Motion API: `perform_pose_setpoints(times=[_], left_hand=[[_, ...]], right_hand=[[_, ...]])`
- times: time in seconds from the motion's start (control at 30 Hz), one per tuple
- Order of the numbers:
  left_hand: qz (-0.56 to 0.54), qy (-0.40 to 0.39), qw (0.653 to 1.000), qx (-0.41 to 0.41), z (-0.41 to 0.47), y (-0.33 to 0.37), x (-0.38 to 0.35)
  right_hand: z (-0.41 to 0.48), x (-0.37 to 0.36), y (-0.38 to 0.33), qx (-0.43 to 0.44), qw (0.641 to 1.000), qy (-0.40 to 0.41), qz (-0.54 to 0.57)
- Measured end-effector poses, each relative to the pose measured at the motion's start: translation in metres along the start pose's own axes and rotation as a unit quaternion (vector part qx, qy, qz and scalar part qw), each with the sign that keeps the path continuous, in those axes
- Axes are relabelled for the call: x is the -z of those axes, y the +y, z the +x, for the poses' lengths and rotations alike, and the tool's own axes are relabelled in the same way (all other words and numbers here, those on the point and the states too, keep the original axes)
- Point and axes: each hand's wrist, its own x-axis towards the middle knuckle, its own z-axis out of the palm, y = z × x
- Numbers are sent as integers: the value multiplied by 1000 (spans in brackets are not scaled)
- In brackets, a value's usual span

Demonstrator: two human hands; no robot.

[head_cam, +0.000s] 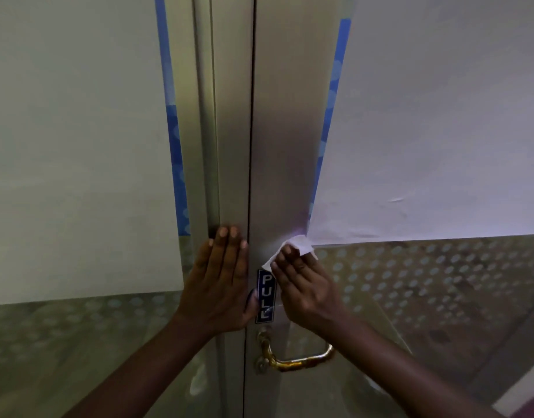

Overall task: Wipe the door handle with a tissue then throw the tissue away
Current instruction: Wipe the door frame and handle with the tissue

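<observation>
While my left hand (222, 277) lies flat and open against the metal door frame (229, 146), gripping nothing, it braces the door so the panel does not swing under wiping pressure. In the head view, my right hand (301, 286) pinches the white tissue (300, 245) between its fingertips (285, 251) and presses it to the metal stile just above the PULL label (266, 294). The brass door handle (292, 359) sits lower, beneath my right wrist, and the tissue does not touch it. I judge the handle remains to be wiped; no bin is visible.
</observation>
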Motion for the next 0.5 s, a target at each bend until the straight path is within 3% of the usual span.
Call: perform_pose_setpoints(times=[0.13,0.33,0.4,0.5], left_hand=[[-3,3,1000,0,0,0,0],[5,2,1000,1,2,0,2],[4,3,1000,0,2,0,2],[6,7,1000,0,3,0,2]], right_hand=[[-28,9,15,101,992,-82,-1],[-35,33,28,236,950,-203,-32],[-18,40,33,232,950,-205,-39],[8,40,39,126,982,-134,-37]])
